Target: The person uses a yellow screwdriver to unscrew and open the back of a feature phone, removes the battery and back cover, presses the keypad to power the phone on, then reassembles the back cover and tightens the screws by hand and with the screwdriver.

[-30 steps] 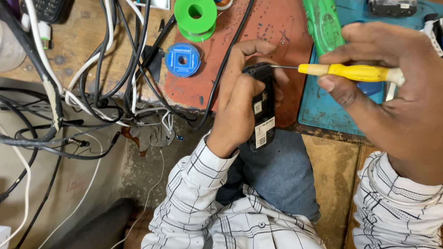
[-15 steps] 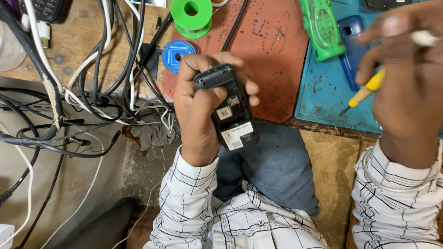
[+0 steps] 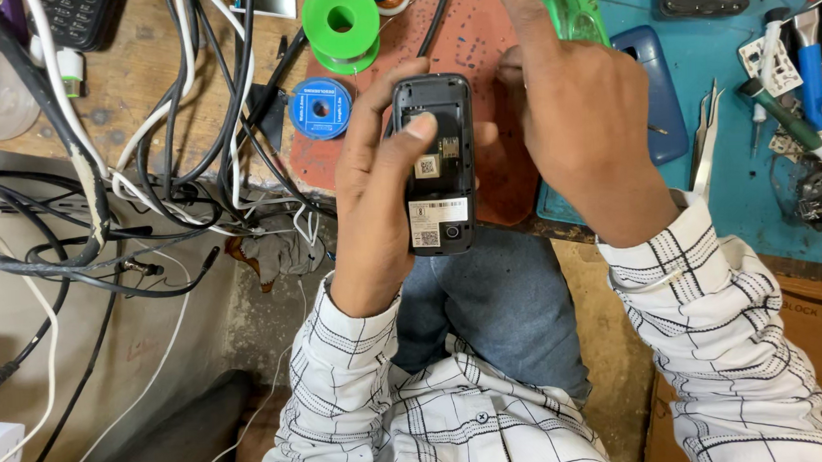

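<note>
Loose cables (image 3: 154, 167) are crowding the bench edge beside the blue solder spool (image 3: 321, 107), a snag risk. The left hand (image 3: 382, 186) is gripping the opened black phone (image 3: 435, 163) over the lap (thumb on its bared back); it could slip. The right hand (image 3: 582, 116) is hovering curled beside it, seemingly empty.

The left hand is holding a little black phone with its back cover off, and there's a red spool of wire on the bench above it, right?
Not quite. The spool is green, not red, as the head view shows. The rest holds: the left hand holds the small black phone with its back cover off, and the spool lies on the bench above it.
</note>
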